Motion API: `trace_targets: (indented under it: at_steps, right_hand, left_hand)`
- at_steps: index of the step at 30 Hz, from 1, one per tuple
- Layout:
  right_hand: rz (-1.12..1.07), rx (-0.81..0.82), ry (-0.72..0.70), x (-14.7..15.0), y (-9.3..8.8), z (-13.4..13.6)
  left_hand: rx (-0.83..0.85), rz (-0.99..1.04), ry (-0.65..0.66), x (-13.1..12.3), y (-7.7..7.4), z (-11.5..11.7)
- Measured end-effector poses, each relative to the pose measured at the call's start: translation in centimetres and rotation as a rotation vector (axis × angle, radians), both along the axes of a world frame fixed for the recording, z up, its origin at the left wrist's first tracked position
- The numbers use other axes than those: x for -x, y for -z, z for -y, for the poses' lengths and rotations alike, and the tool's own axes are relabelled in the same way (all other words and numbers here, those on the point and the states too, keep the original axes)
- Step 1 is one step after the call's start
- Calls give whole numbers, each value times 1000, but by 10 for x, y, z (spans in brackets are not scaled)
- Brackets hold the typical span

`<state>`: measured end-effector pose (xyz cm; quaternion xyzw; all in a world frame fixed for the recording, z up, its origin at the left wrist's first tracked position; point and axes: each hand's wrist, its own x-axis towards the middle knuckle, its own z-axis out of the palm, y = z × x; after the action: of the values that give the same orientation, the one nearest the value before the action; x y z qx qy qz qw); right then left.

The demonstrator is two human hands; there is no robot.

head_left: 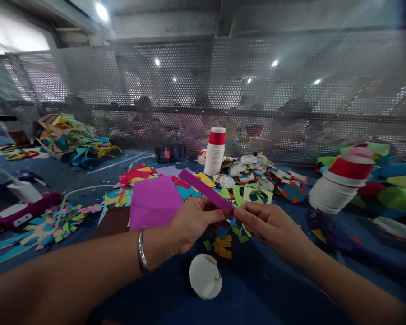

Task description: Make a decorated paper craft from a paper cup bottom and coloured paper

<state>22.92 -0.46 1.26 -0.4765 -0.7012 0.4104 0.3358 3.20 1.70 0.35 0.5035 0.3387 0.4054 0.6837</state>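
Pinching tight with left fingers (pixel 218 215) and right fingers (pixel 252 219), closed side by side on the near end of a purple strip (pixel 203 189), holding it up over the bench (pixel 264 289) with the far end free, slanting up and left. Already apart from the purple sheet (pixel 154 203); not yet joined to anything, as far as shows. Too covered to tell about any fold at the pinched end. Down below, to the cut white cup (pixel 203 276), bare and touched by neither hand. Just beyond, to orange scraps (pixel 223 246), plainly cut. Farther back, past heaped lids (pixel 238 169), to a cup stack (pixel 214 153), seemingly unused.
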Motion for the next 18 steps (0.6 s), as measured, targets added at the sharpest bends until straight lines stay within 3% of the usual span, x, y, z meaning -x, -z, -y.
trace_targets:
  at_steps: [8,18]
  right_hand:
    - [163,-192,44,8,-13,10]
    - [223,-261,140,5,-9,12]
  left_hand:
    - [34,153,59,0,2,-3]
    - [-59,284,80,0,-2,-3]
